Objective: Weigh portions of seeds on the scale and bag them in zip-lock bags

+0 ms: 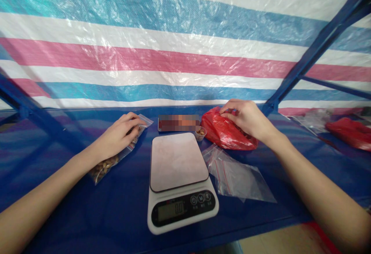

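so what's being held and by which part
The right hand seems to pinch the red bag at its top; the left hand lies on the zip bag near its zip, grip unclear.

Left hand (123, 132) on filled zip bag (106, 166), right hand (246, 116) touching red bag (220, 132), scale (179, 163) between reading 0.0

Clear plastic zip bag (106, 165): middle hidden by left hand (123, 132). Crumpled red plastic bag (351, 132): cut off, right edge.

A clear zip-lock bag (146, 120) of brown nut-like pieces (104, 166) lies slantwise left of centre, its top toward upper right. A glossy red plastic bag (224, 134) sits crumpled, bulging, right of centre.
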The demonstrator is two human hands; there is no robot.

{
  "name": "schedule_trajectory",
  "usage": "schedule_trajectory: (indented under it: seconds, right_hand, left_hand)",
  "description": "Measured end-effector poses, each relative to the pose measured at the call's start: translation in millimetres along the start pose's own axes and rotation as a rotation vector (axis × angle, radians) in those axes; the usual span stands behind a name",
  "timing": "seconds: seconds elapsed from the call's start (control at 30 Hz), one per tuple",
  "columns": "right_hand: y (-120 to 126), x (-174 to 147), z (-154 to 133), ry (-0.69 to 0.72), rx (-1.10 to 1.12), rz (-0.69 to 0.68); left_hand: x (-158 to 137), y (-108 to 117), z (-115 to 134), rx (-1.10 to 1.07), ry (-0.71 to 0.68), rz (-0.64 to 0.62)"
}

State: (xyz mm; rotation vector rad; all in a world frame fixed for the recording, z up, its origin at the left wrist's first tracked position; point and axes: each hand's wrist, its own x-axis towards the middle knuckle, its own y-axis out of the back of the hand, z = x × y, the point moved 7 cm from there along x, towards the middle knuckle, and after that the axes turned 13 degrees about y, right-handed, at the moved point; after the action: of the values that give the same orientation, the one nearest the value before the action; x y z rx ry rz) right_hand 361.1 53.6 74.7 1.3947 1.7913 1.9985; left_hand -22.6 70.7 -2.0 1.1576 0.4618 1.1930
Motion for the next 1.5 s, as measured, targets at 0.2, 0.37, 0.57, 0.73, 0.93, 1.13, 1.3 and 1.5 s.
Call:
schedule_trajectory:
  seconds: [0.2,0.37,0.57,0.73,0.93,1.13,1.3,1.5]
  right_hand:
    - [3.8,0.6,0.0,-0.024,-0.01,0.013]
    - [9.5,2.1,-7.5,-0.012,0.002,0.087]
    - [-2.1,7.9,-40.4,0.025,0.116,0.189]
    - [-33.7,11.8,-62.1,0.072,0.289,0.1]
    - [-47.0,10.9,-61.4,0.094,0.346,0.028]
    - [-48.7,11.8,-59.6,0.121,0.336,0.011]
    - [-47.8,12.5,-56.5,0.137,0.317,0.01]
    - [-48.6,13.3,-50.3,0.09,0.336,0.006]
  left_hand:
    - [-0.6,-0.2,1.1,0.006,-0.004,0.002]
    - [0.0,0.0,1.3,0.008,0.003,-0.003]
    - [0.1,0.0,2.1,0.019,0.001,-0.001]
    - [-0.1,-1.1,0.6,0.022,-0.004,-0.002]
    - [-0.3,-1.1,1.6,0.024,-0.016,-0.008]
    - [0.6,-1.2,1.6,0.025,-0.011,-0.006]
    - [1.0,-1.0,1.8,0.016,-0.018,-0.003]
    - [0.7,-0.6,2.6,0.014,-0.015,-0.003]
